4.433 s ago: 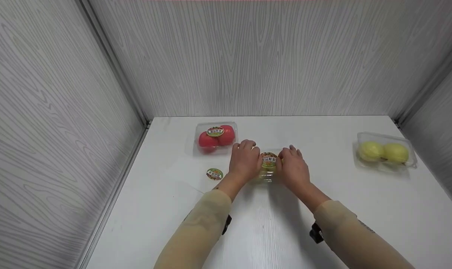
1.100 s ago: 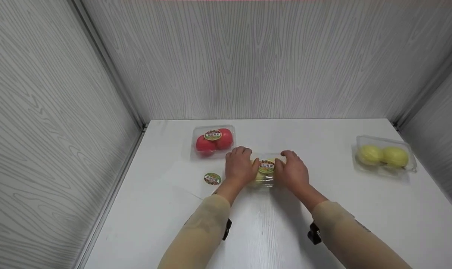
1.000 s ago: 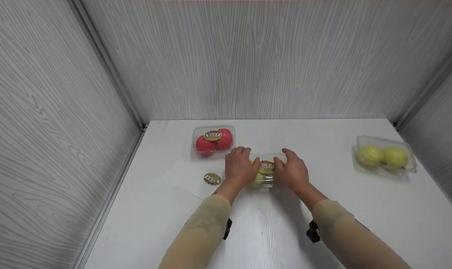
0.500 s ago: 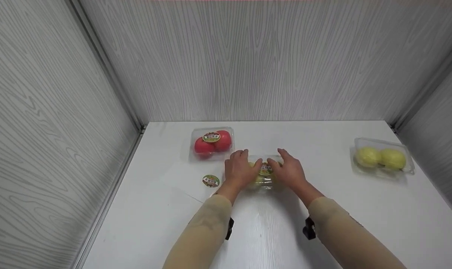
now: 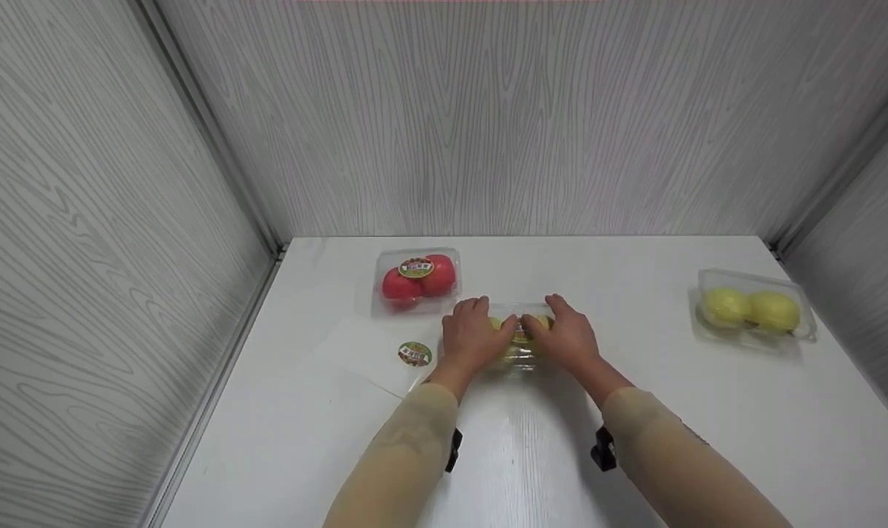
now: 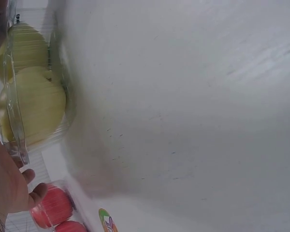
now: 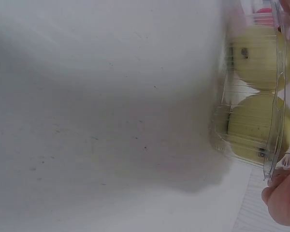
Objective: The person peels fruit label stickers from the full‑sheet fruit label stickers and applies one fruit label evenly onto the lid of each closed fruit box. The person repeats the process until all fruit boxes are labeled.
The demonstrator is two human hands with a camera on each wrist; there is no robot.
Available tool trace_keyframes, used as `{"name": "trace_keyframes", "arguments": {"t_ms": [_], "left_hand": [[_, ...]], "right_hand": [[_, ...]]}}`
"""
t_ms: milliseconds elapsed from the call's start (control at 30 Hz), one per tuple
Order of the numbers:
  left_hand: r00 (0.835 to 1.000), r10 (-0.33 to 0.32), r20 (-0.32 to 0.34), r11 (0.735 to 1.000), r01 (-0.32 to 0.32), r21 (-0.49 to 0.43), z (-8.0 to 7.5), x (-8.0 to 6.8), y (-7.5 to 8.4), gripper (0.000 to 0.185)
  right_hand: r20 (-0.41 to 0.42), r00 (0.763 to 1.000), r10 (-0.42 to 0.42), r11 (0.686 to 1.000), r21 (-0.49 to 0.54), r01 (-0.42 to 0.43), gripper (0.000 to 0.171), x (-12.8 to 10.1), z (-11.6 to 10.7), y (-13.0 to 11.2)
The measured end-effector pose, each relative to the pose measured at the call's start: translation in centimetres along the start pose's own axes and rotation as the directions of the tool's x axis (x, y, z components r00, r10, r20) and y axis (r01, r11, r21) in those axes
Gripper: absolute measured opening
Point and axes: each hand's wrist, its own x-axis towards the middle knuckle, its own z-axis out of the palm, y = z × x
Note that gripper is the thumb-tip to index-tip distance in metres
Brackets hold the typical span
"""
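In the head view, a clear plastic fruit box (image 5: 523, 361) with yellow-green fruit (image 6: 36, 104) sits at mid-table. My left hand (image 5: 474, 334) holds its left end, fingers over the far side. My right hand (image 5: 567, 336) grips the right end in the same way. Both thumbs lie on the lid, their tips close together over an oval sticker (image 5: 520, 334), most of which they cover. Both wrist views show the box's side wall and fingertips at its ends.
Behind and to the left stands a clear box (image 5: 387, 258) of red fruit with an oval sticker on top. A loose oval sticker (image 5: 415, 354) lies left of my left hand. Another clear box (image 5: 740, 279) with yellow-green fruit stands at far right. Walls enclose the table's back and sides.
My thumbs have moved inward over the sticker on the lid, from its edges to nearly meeting, and hide more of it. The box has stayed in about the same place.
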Motion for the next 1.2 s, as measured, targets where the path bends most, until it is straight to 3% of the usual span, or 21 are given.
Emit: {"name": "trace_keyframes", "arguments": {"t_ms": [433,1200], "left_hand": [[1.000,-0.012,-0.029,1.000,0.012,0.003,0.60,0.05,-0.16,0.074],[1.000,-0.018,-0.020,0.999,0.019,0.035,0.76,0.02,-0.12,0.076]], "right_hand": [[-0.001,1.000,0.028,1.000,0.004,-0.028,0.076,-0.38,0.05,-0.48],[0.009,0.999,0.041,0.999,0.020,-0.041,0.076,-0.27,-0.14,-0.49]]}}
